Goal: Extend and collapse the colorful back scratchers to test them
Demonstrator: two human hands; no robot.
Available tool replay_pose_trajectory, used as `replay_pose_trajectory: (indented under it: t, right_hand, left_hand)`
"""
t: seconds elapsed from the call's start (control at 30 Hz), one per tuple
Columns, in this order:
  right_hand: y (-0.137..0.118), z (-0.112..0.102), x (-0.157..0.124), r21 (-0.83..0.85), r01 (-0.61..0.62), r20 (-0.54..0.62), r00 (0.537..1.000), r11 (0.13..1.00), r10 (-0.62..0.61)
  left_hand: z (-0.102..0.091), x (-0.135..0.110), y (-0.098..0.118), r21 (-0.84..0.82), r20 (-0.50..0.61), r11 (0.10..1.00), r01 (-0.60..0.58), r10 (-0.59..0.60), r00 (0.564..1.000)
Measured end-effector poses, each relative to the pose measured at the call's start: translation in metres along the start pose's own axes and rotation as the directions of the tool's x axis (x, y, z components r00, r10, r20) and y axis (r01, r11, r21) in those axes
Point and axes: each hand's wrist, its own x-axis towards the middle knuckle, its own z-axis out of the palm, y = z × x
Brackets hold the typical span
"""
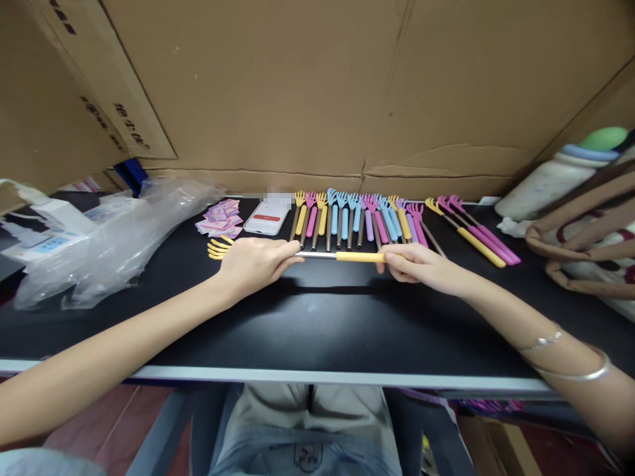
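Yellow back scratcher (317,255): claw head, steel shaft, yellow grip, lying crosswise.

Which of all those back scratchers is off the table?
The yellow scratcher, held crosswise between the left hand and right hand; the others lie in a row behind it.

Phone (268,217), pink cards (221,219), plastic bag (106,241) on table (317,324).

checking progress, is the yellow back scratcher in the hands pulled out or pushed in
Pulled out: the yellow back scratcher shows bare metal rod between left hand and right hand.
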Motion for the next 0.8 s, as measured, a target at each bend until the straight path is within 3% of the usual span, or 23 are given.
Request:
replay_pose_trajectory:
  t: [0.1, 0.2, 0.4, 0.57, 0.67, 0.8]
  right_hand:
    - [0.0, 0.002, 0.0, -0.052, 0.005, -0.017, 1.0, 0.999, -0.006]
    - [0.0, 0.005, 0.002, -0.217, 0.003, -0.113, 0.993, 0.976, -0.028]
    - [0.002, 0.003, 0.004, -0.515, -0.064, -0.246, 0.966, 0.855, -0.076]
    - [-0.002, -0.001, -0.001, -0.634, -0.126, -0.311, 0.945, 0.763, -0.102]
    - [-0.003, -0.001, -0.003, -0.684, -0.11, -0.315, 0.936, 0.721, -0.156]
    - [0.001, 0.003, 0.0, -0.721, -0.049, -0.236, 0.955, 0.691, -0.178]
  left_hand:
    - [-0.001, 0.0, 0.0, 0.02, -0.016, 1.0, -0.004, 0.004, 1.0]
    - [-0.002, 0.001, 0.0, 0.01, 0.05, 1.0, 0.021, -0.021, 0.999]
    - [-0.005, 0.005, 0.006, -0.007, 0.195, 0.996, 0.092, -0.089, 0.977]
    - [-0.01, 0.007, 0.009, 0.013, 0.212, 0.99, 0.143, -0.143, 0.967]
    - [-0.01, 0.008, 0.006, 0.008, 0.202, 0.99, 0.141, -0.14, 0.969]
    - [-0.007, 0.007, 0.002, 0.019, 0.212, 0.993, 0.117, -0.118, 0.97]
